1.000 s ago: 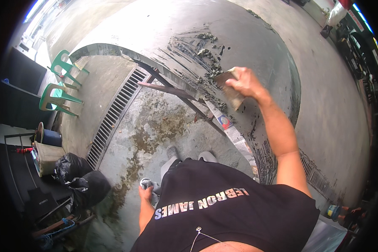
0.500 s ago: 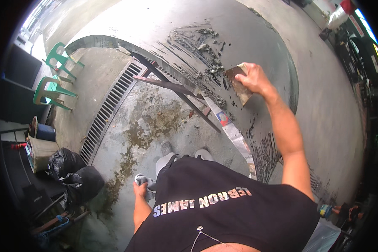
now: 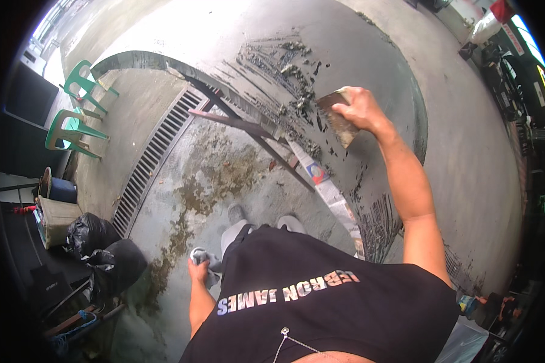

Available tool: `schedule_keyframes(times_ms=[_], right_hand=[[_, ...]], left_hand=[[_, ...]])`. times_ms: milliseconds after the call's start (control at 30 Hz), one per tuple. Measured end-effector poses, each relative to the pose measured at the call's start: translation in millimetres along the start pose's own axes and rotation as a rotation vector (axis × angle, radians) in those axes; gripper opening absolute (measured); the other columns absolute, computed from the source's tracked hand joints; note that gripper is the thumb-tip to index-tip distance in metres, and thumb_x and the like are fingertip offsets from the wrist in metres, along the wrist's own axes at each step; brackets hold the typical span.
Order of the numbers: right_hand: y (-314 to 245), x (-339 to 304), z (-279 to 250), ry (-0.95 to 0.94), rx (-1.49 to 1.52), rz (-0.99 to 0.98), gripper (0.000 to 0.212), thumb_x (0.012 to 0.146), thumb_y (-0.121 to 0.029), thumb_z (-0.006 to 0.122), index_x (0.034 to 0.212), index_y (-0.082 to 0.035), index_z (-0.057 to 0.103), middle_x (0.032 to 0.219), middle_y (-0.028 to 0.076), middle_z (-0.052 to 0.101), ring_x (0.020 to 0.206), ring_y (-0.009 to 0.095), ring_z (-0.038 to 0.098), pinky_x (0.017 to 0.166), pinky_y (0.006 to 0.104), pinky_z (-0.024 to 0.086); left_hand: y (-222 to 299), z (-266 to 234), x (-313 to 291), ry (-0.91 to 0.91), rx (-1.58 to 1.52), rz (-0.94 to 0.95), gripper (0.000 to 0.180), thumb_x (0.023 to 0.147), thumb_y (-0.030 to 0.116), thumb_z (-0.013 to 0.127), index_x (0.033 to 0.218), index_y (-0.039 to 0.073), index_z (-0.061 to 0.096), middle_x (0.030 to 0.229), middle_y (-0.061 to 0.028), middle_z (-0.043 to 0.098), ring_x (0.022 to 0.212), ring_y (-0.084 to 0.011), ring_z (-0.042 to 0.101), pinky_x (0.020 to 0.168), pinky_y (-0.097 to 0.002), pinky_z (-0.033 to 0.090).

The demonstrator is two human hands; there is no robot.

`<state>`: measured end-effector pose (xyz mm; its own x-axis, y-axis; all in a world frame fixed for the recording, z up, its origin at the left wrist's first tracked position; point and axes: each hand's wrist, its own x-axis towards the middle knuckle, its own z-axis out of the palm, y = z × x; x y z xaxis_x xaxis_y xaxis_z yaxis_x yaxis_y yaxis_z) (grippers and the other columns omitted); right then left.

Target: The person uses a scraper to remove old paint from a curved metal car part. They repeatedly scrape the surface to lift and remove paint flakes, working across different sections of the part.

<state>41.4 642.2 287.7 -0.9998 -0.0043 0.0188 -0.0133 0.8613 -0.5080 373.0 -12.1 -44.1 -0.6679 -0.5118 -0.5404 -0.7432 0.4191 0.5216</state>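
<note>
My right hand point(image 3: 362, 111) grips a flat scraper point(image 3: 341, 128) with a stained, brownish blade, its face against a large curved grey panel point(image 3: 386, 78). Left of the blade, loose dark scrapings point(image 3: 293, 74) lie in clumps and streaks across the panel. More dark streaks point(image 3: 378, 224) mark its near end. Printed paper point(image 3: 330, 193) runs along the panel's near edge. Low at my left side, my left hand point(image 3: 200, 270) is closed around a bunched grey-white cloth point(image 3: 201, 256), away from the panel.
A dark-legged stand point(image 3: 254, 133) supports the panel. A metal floor grate point(image 3: 154, 160) crosses the wet-stained floor. Two green plastic chairs point(image 3: 72, 128), black bags point(image 3: 118, 266) and a bin point(image 3: 60, 219) stand left. Shelving with clutter point(image 3: 508, 85) lines the far right.
The scraper and my right hand have shifted slightly left and up in the picture, as the whole view drifts a little left. My left hand still holds the cloth.
</note>
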Motion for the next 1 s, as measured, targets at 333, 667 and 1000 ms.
schedule_keyframes(times_ms=[333, 667, 1000], right_hand=[[8.8, -8.6, 8.1, 0.081, 0.079, 0.031, 0.028, 0.084, -0.020, 0.078, 0.102, 0.001, 0.072, 0.093, 0.015, 0.078, 0.084, 0.023, 0.074, 0.080, 0.0391, 0.057], [-6.8, 0.3, -6.1, -0.081, 0.041, -0.018, 0.030, 0.084, -0.022, 0.078, 0.105, -0.001, 0.074, 0.091, 0.017, 0.077, 0.085, 0.028, 0.074, 0.081, 0.0396, 0.057], [31.9, 12.5, 1.3, -0.014, 0.177, -0.057, 0.026, 0.084, -0.017, 0.079, 0.102, 0.000, 0.072, 0.084, 0.015, 0.074, 0.076, 0.021, 0.071, 0.074, 0.0347, 0.055]], left_hand=[[-10.2, -0.1, 14.9, -0.085, -0.156, -0.042, 0.078, 0.071, 0.013, 0.084, 0.140, -0.002, 0.052, 0.125, -0.0215, 0.069, 0.111, -0.0330, 0.069, 0.097, -0.0431, 0.054], [23.8, -5.4, -29.0, 0.021, 0.020, -0.077, 0.076, 0.072, 0.014, 0.083, 0.139, -0.001, 0.052, 0.126, -0.0218, 0.067, 0.114, -0.0340, 0.067, 0.099, -0.0439, 0.052], [-33.6, -3.3, -16.4, -0.012, -0.076, -0.136, 0.090, 0.072, 0.017, 0.086, 0.149, -0.002, 0.045, 0.135, -0.0234, 0.065, 0.124, -0.0352, 0.064, 0.106, -0.0431, 0.050]])
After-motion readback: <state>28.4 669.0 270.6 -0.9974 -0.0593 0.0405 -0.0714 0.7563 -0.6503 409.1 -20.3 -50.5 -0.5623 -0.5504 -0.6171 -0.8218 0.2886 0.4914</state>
